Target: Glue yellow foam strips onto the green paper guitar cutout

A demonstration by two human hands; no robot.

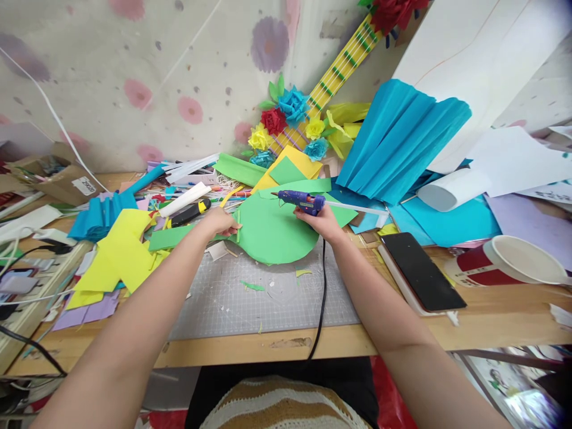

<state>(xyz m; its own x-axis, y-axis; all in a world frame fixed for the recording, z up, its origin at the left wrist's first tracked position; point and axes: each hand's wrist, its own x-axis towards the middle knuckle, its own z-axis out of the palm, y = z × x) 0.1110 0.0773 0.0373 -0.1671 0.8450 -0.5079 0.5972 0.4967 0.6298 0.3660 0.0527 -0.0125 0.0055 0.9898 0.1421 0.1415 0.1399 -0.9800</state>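
My right hand grips a blue glue gun, its nozzle pointing left over the far edge of a round green paper cutout. A white glue stick juts from the back of the gun to the right. Its black cord runs down over the grey cutting mat and off the table edge. My left hand pinches the left edge of the green cutout, where a green strip extends to the left.
Yellow paper and scraps lie left. A black utility knife sits behind my left hand. A phone and tipped red paper cup lie right. Blue pleated paper and a flower-decorated paper guitar lean against the wall.
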